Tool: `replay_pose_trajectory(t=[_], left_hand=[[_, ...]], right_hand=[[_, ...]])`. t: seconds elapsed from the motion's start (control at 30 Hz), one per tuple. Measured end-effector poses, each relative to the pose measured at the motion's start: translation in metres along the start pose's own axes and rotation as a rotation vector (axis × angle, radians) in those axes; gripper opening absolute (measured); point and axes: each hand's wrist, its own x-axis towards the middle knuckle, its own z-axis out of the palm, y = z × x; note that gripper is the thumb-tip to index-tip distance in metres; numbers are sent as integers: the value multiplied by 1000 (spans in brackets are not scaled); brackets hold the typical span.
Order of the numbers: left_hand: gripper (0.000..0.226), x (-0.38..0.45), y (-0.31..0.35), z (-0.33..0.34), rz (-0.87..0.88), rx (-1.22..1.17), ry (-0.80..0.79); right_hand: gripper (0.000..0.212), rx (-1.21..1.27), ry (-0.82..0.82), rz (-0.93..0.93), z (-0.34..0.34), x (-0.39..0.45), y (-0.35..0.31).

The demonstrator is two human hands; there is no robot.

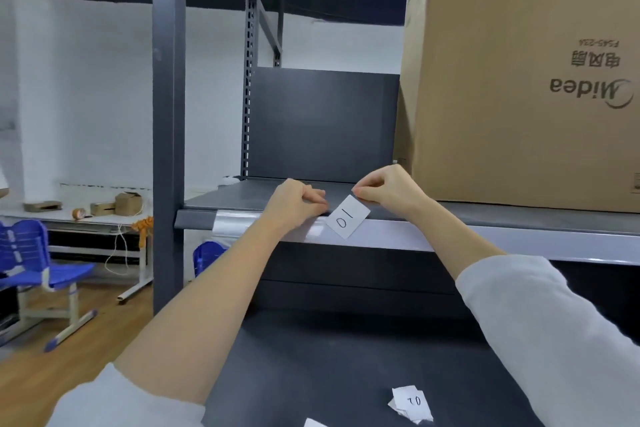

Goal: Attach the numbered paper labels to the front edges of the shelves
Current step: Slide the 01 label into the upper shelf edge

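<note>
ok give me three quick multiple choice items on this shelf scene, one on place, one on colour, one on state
1. Where does the cardboard box stand?
A. on the upper shelf, right of the hands
B. on the floor
C. on the blue chair

2. What colour is the chair?
A. red
B. blue
C. green

3. How is the "01" label held?
A. lying flat on the lower shelf
B. crumpled in a fist
C. pinched by the right hand, tilted at the shelf edge

Key: 1 A, it rests on the shelf surface; 2 B, seat and back are blue; 3 C, fingers grip its top corner.
</note>
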Motion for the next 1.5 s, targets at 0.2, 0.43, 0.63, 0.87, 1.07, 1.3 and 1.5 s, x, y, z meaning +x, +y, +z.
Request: replay_pose_trajectory(t=[0.2,0.43,0.63,0.87,1.07,1.3,1.5], left_hand=[[18,-1,1,2,-27,11,-85],[20,-2,6,-1,-27,23,-145],[17,0,7,-3,-46,49,-153],[16,-2,15,2,-48,74,-137],[20,0,18,4,-81,92,-147],[19,2,20,9,-100,64,-131],[18,2,23,10,-138,45,-149]], right_hand=[[12,69,-159,-17,-2,15,14],[12,13,-223,-33,-6,16,8],[13,-57,-245,-18,-7,14,7],[9,38,-218,108,-23,-2,26],[10,-46,-208,83,-28,-8,20],[10,-98,-214,103,-30,-12,27],[17,-89,-255,106,-31,-15,30]])
